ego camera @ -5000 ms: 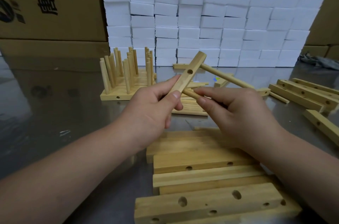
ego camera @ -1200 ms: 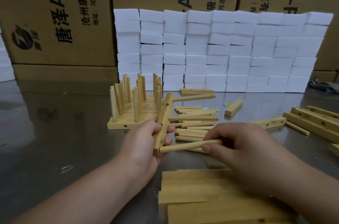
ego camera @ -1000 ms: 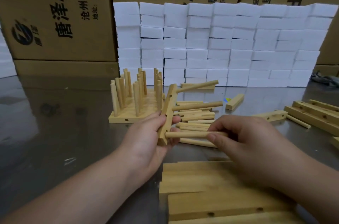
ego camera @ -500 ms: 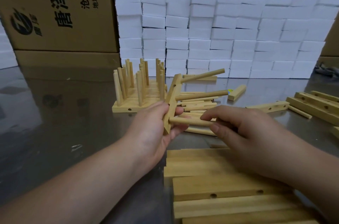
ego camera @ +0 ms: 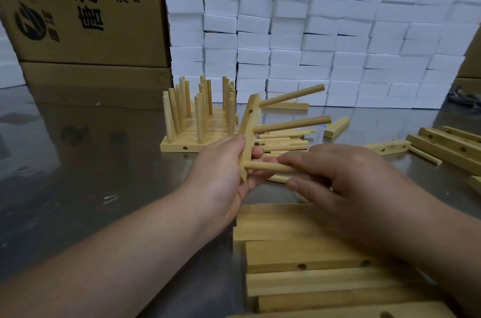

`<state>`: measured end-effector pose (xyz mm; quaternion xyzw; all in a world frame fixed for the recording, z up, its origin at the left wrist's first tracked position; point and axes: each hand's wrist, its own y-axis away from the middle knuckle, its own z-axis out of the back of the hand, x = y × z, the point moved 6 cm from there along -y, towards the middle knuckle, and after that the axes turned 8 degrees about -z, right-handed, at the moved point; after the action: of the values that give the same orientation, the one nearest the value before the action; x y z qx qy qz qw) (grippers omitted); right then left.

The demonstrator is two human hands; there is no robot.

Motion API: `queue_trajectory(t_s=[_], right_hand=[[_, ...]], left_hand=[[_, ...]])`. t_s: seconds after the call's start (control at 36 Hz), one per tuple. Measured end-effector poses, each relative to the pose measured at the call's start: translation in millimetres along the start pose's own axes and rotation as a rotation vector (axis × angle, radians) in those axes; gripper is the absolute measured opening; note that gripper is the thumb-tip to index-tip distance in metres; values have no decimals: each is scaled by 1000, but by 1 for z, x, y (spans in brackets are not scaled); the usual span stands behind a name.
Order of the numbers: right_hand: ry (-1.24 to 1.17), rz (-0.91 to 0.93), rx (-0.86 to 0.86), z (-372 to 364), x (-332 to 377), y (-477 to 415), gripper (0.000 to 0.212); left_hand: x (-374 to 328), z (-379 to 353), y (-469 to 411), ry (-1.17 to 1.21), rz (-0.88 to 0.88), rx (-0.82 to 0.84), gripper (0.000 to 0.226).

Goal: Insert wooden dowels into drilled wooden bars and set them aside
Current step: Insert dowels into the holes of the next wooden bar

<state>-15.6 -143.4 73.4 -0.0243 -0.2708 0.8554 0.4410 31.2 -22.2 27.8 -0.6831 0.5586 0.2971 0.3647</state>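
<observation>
My left hand (ego camera: 221, 177) grips a drilled wooden bar (ego camera: 248, 123), held tilted and nearly on end above the table. Two dowels (ego camera: 291, 123) stick out of the bar to the right. My right hand (ego camera: 346, 179) pinches a third dowel (ego camera: 263, 166) whose left end sits in the bar's lowest hole. Loose dowels (ego camera: 283, 142) lie in a pile just behind my hands. A group of finished bars with upright dowels (ego camera: 197, 119) stands to the back left.
A stack of drilled bars (ego camera: 312, 252) lies close in front of me. More bars (ego camera: 453, 145) lie at the right. White foam blocks (ego camera: 325, 41) and cardboard boxes (ego camera: 83, 10) wall off the back of the shiny metal table (ego camera: 78, 174).
My right hand has pushed the third dowel leftward into the bar's lowest hole. The bar in my left hand has risen a little and tilted more upright.
</observation>
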Motion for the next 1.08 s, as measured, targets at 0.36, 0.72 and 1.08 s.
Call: queue_trajectory(t_s=[0.36, 0.72, 1.08], right_hand=[[79, 56, -127, 8, 9, 3, 36], [-197, -125, -13, 2, 2, 2, 34], [-567, -334, 55, -4, -9, 4, 28]], left_hand=[[-9, -11, 9, -94, -95, 98, 19], [-15, -14, 13, -173, -201, 190, 30], [-20, -14, 13, -111, -241, 189, 29]])
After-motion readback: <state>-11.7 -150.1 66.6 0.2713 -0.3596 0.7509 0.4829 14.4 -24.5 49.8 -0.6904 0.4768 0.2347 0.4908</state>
